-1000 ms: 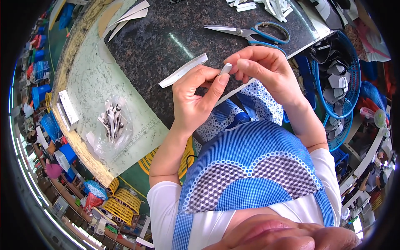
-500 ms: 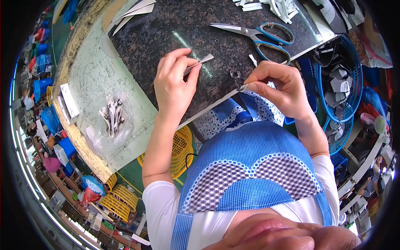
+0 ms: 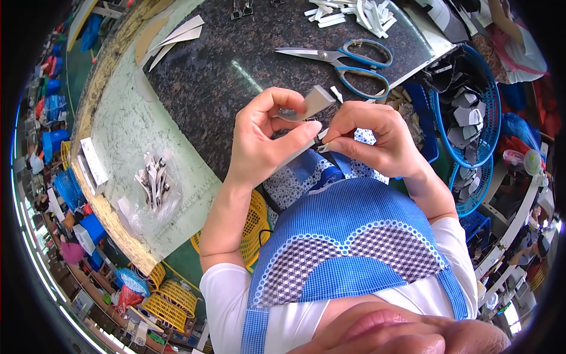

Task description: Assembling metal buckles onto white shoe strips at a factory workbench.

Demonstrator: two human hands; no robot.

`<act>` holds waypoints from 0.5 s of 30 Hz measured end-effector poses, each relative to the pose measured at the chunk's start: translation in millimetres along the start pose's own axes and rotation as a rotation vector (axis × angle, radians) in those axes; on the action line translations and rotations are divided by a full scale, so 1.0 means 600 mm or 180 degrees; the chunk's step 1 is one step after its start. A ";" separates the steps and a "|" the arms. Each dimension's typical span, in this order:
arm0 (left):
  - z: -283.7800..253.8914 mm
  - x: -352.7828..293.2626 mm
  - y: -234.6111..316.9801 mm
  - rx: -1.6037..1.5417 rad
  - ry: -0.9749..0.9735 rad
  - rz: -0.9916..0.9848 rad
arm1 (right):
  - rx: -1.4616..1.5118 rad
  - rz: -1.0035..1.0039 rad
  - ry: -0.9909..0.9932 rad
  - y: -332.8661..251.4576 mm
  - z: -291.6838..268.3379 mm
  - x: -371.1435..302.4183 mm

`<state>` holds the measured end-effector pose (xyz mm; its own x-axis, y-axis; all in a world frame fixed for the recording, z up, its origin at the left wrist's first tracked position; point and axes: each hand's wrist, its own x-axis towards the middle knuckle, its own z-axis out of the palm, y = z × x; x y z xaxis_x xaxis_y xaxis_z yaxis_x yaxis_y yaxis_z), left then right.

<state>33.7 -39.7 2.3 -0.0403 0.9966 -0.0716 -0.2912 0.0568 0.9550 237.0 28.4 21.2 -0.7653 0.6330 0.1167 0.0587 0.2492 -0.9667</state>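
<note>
In front of my apron, at the near edge of a dark speckled stone slab, my two hands are close together. My left hand is closed on a pale grey flat piece, whose wide end sticks up past the fingers. My right hand pinches a small white strip between thumb and forefinger. A dark bit shows at those fingertips, too small to make out. Beyond the hands, blue-handled scissors lie on the slab with their blades pointing left.
White strips are heaped at the slab's far side. Pale pointed pieces lie at its far left corner. To the left, a clear plastic bag holds small pieces. Blue baskets with grey pieces stand on the right, a yellow basket below.
My left hand has moved right and nearer, carrying the grey piece to my right hand. My right hand has shifted slightly left and nearer. The whole view has shifted a little.
</note>
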 end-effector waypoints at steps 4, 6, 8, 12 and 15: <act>0.009 0.014 0.015 0.0489 0.0237 -0.0167 | -0.0062 0.0048 0.0103 -0.001 -0.010 -0.006; 0.005 0.021 0.006 0.0580 0.0294 -0.0095 | -0.0104 0.0056 0.0118 -0.004 -0.015 -0.010; -0.004 0.028 0.000 0.0537 0.0516 0.0008 | -0.0136 0.0041 0.0123 -0.004 -0.015 -0.012; -0.013 0.049 0.009 0.0057 0.0678 -0.0238 | -0.0246 -0.0165 0.0103 -0.004 -0.018 -0.013; -0.032 0.068 0.015 -0.0177 0.0677 -0.0365 | -0.0232 -0.0205 0.0061 -0.001 -0.022 -0.013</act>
<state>11.0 0.1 2.5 -0.2024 0.9486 -0.2432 -0.3574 0.1597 0.9202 251.7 32.9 24.1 -0.7566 0.6277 0.1831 0.0568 0.3420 -0.9380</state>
